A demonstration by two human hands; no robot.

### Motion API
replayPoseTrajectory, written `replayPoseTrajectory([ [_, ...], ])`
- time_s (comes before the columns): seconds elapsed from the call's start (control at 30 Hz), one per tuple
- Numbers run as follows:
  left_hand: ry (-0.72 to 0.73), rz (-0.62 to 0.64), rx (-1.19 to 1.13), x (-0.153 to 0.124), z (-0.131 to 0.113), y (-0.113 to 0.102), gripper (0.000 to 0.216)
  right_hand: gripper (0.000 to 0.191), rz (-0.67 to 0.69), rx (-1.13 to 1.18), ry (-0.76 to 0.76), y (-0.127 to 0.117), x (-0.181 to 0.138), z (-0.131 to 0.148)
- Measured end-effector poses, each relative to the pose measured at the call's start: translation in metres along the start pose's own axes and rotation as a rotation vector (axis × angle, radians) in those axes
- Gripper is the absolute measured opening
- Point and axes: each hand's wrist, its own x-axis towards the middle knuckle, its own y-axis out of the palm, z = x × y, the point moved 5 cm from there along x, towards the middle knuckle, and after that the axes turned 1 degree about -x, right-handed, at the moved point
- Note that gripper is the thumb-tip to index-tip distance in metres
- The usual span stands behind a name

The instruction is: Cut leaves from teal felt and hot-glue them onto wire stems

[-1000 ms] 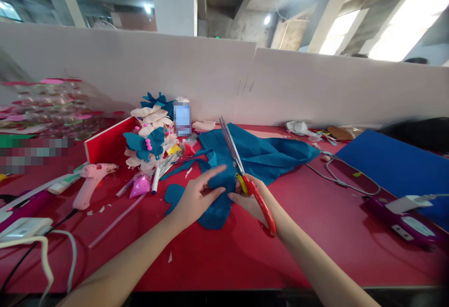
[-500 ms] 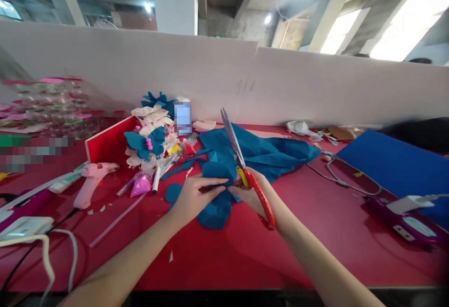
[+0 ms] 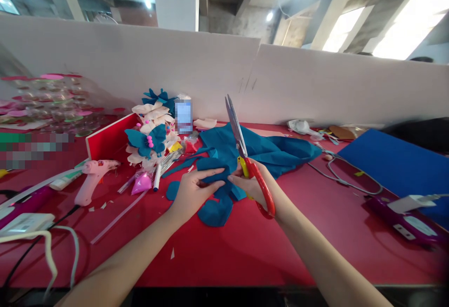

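My left hand (image 3: 198,188) pinches a piece of teal fabric (image 3: 212,163) between thumb and fingers. Close by on its right, my right hand (image 3: 250,181) is closed round a pair of scissors (image 3: 260,186) with red and yellow handles. Their blades point up and away, nearly together. The right fingertips also meet the edge of the teal piece; whether they grip it I cannot tell. Beneath the hands lie cut teal pieces, a rounded one (image 3: 215,212) in front and a smaller one (image 3: 172,190) at the left. A large teal cloth (image 3: 266,150) spreads behind the scissors.
A pink glue gun (image 3: 91,181), a marker (image 3: 157,177) and a pink bag (image 3: 141,183) lie at left. Behind them are fabric flowers (image 3: 147,141) and a phone (image 3: 183,116). A blue board (image 3: 400,171) and a purple power strip (image 3: 403,223) are at right.
Both hands have lifted slightly with the fabric piece, which now shows a rounded edge above my left fingers. The scissors have tilted a little more upright.
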Motion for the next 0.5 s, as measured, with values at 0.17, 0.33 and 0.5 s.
replayPoseTrajectory([
  [0.17,-0.036,0.014,-0.01,0.0,0.002,0.0,0.033,0.025,-0.014,-0.066,0.014,0.0,-0.001,0.011],
  [0.33,-0.029,-0.076,0.027,0.002,0.001,-0.007,0.035,0.034,-0.055,0.009,-0.005,-0.001,-0.005,0.013],
  [0.5,0.008,-0.21,-0.011,0.003,-0.008,-0.019,0.041,0.043,0.025,0.278,0.092,0.013,-0.033,-0.015],
])
